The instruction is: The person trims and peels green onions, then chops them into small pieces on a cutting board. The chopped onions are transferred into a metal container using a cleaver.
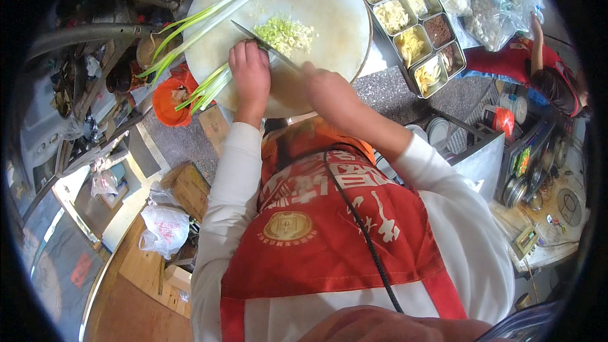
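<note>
A round cutting board (339,14) lies before me. My right hand (327,90) grips the handle of a kitchen knife (281,54), whose blade slants across the board beside my left fingers. Under my left hand (250,66) a bunch of scallions (209,86) is pressed to the board, its green ends jutting over the left edge. The ends at the blade are partly hidden by my fingers. Just beyond the knife sits a small heap of chopped scallion (285,33). Long whole scallions (237,7) stretch across the board's far left side.
Right of the board stands a metal tray (403,33) with several compartments of cut ingredients. Plastic bags (489,19) lie beyond it, near another person (546,69). An orange bucket (172,109) is below the board's left edge. Cardboard boxes (190,187) stand lower left.
</note>
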